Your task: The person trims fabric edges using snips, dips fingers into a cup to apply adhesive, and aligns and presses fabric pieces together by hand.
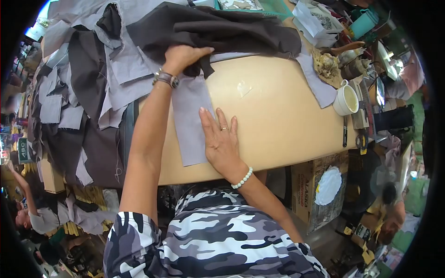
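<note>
My left hand [184, 59], with a watch on its wrist, grips the lower edge of a dark brown cloth [222, 28] bunched along the table's far side. Its fingers are partly hidden by the cloth. A light grey strip of fabric [189, 125] lies flat on the tan table [282, 116], its upper end under the dark cloth. My right hand [223, 143] rests flat with fingers spread, over the strip's right edge and the bare tabletop beside it. It wears a ring, and a bead bracelet circles the wrist.
Grey and dark cloth pieces [88, 78] pile up on the left. At the right edge stand a white cup [346, 99], a black pen [345, 132] and a tape roll [361, 139]. A white box [317, 28] sits at the back right. Another person [37, 213] is at far left.
</note>
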Demonstrator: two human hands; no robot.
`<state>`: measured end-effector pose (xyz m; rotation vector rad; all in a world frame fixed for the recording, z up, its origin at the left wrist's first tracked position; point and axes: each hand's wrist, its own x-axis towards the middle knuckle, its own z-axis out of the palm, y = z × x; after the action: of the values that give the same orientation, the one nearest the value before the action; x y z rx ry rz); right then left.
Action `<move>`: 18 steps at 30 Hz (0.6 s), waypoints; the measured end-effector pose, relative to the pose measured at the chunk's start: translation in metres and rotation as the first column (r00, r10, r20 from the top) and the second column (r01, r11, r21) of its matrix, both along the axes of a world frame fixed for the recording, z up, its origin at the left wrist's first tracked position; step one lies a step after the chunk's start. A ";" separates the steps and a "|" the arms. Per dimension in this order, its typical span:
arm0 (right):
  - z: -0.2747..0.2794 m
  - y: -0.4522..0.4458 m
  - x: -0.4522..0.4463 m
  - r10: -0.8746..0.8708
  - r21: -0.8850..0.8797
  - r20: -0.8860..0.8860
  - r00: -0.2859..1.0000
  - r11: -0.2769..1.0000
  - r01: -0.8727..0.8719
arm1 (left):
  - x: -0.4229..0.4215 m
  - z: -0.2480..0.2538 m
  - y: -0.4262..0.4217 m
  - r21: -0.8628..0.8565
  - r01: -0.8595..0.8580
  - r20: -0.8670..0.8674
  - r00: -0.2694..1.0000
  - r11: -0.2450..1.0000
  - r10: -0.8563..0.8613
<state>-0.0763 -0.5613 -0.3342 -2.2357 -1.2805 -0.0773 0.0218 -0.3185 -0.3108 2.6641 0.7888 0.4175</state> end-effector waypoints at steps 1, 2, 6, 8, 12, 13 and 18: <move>-0.001 -0.001 0.000 0.003 0.015 -0.017 1.000 1.000 -0.003 | 0.004 0.012 0.011 -0.017 0.036 -0.220 0.975 0.999 -0.039; -0.001 -0.002 0.000 0.007 0.016 -0.035 0.999 1.000 -0.006 | 0.008 0.023 0.021 0.002 -0.012 -0.274 0.962 1.000 0.012; 0.001 -0.002 0.001 0.018 0.010 -0.086 0.996 1.000 -0.018 | -0.023 0.055 0.029 0.352 -0.056 -0.135 0.985 0.934 0.110; 0.004 -0.003 0.003 0.018 -0.007 -0.097 0.995 1.000 -0.019 | -0.048 0.069 -0.008 0.315 -0.101 0.350 0.937 0.944 -0.017; 0.002 -0.002 0.000 0.011 -0.009 -0.100 0.995 1.000 -0.012 | -0.082 0.037 -0.059 0.398 0.405 0.550 0.613 0.823 -0.567; 0.001 -0.003 -0.001 0.006 -0.004 -0.096 0.995 1.000 -0.006 | -0.088 0.029 -0.069 0.300 0.484 0.428 0.702 0.822 -0.570; -0.004 -0.009 -0.005 0.020 0.057 -0.103 0.994 0.998 -0.015 | -0.082 -0.012 -0.044 0.264 0.394 0.176 0.877 0.880 -0.446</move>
<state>-0.0817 -0.5701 -0.3382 -2.1518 -1.2274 0.0093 -0.0602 -0.3630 -0.3225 2.8107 0.0786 0.7156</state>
